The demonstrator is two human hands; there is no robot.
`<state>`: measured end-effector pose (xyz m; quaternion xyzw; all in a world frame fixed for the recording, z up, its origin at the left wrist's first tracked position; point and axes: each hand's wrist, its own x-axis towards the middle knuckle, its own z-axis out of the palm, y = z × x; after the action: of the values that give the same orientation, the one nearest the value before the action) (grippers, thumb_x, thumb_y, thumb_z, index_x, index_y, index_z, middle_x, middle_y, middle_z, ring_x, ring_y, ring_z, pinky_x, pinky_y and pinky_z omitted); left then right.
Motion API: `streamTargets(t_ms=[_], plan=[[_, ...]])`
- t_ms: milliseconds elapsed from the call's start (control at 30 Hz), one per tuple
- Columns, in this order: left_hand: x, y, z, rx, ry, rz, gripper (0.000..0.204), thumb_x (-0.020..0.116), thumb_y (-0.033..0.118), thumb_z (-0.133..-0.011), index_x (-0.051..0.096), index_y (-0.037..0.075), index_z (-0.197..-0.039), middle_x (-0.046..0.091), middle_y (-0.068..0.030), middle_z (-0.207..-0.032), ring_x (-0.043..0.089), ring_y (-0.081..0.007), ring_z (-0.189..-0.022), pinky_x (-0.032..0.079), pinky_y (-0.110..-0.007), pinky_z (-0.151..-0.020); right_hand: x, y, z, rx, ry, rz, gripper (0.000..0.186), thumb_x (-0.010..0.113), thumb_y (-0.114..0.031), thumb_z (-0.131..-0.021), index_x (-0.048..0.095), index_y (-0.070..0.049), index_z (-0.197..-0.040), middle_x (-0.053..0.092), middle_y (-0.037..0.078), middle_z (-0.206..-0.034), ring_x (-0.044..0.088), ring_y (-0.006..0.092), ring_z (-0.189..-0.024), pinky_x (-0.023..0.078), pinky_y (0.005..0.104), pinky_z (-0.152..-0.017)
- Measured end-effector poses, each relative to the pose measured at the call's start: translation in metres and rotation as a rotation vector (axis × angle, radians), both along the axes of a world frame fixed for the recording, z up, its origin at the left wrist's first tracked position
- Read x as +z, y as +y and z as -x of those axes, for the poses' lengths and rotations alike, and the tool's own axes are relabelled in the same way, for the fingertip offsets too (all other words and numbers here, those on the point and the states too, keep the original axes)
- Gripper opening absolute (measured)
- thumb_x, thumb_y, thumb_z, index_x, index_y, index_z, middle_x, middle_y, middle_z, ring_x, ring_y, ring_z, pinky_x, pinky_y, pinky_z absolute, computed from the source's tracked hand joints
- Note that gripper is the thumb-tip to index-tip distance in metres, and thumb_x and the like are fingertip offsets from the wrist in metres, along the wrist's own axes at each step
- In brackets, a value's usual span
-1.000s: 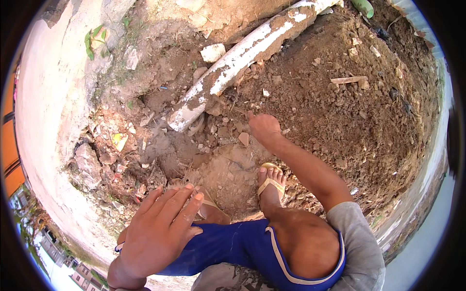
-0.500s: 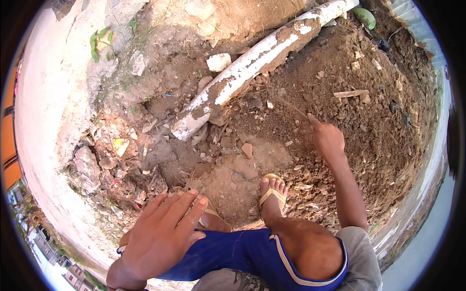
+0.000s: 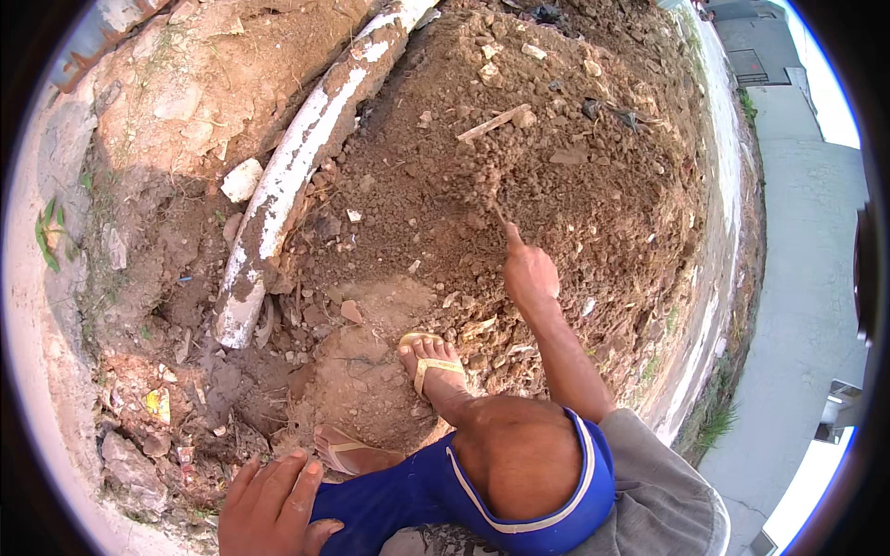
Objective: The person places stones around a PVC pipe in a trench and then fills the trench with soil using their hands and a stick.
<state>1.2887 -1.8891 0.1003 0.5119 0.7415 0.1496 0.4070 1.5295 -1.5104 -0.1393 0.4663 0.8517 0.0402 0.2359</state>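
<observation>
My right hand point(image 3: 531, 276) is closed around a thin brown stick-like tool point(image 3: 501, 216), its index finger laid along it. The tool's far end meets the loose brown soil point(image 3: 603, 208), where crumbs of earth look blurred by motion. Most of the tool's grip is hidden in my fist. My left hand point(image 3: 271, 508) rests by my left knee with its fingers stretched out, holding nothing. Left of the soil mound a long white pipe-like pole point(image 3: 311, 139), caked with dirt, slants across the ground.
My sandalled feet stand on packed earth below the mound. A pale wood piece point(image 3: 491, 122) lies on the soil. Beside the pole is a white stone block point(image 3: 242, 180). Rubble and a yellow wrapper point(image 3: 158, 405) lie at left. A grey wall point(image 3: 807, 241) rises at the right.
The view has swung right, so the pole and rubble sit further left and more wall shows. The tool's end has moved, and soil is now stirred up around it. My left hand stays open.
</observation>
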Motion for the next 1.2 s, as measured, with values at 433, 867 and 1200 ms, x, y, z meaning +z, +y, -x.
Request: streamTargets(t_ms=[433, 867, 1200], plan=[[-0.006, -0.035, 0.003, 0.043, 0.046, -0.022, 0.066, 0.072, 0.044, -0.084, 0.057, -0.001, -0.13, 0.062, -0.0237, -0.126, 0.062, -0.0401, -0.113, 0.044, -0.055, -0.102, 0.041, -0.014, -0.106, -0.336, 0.258, -0.093, 0.048, 0.043, -0.014, -0.105, 0.042, -0.021, -0.153, 0.067, 0.014, -0.072, 0.054, 0.0197, -0.046, 0.041, 0.0351, -0.039], [0.011, -0.035, 0.008, 0.173, 0.01, -0.031, 0.064, 0.075, 0.019, -0.079, 0.055, 0.005, -0.138, 0.06, -0.0177, -0.132, 0.057, -0.0389, -0.118, 0.043, -0.047, -0.105, -0.017, -0.026, 0.098, -0.066, -0.066, 0.217, 0.062, 0.049, -0.009, -0.099, 0.029, -0.015, -0.157, 0.071, 0.02, -0.101, 0.072, 0.0354, -0.088, 0.06, 0.0455, -0.07], [-0.003, -0.028, 0.009, 0.095, 0.071, -0.009, 0.062, 0.076, 0.038, -0.078, 0.061, 0.003, -0.127, 0.064, -0.0153, -0.128, 0.063, -0.0335, -0.113, 0.047, -0.051, -0.101, -0.053, -0.104, 0.122, 0.445, -0.206, 0.538, 0.058, 0.045, -0.01, -0.098, 0.034, -0.014, -0.155, 0.071, 0.02, -0.105, 0.072, 0.0364, -0.092, 0.06, 0.0454, -0.076]])
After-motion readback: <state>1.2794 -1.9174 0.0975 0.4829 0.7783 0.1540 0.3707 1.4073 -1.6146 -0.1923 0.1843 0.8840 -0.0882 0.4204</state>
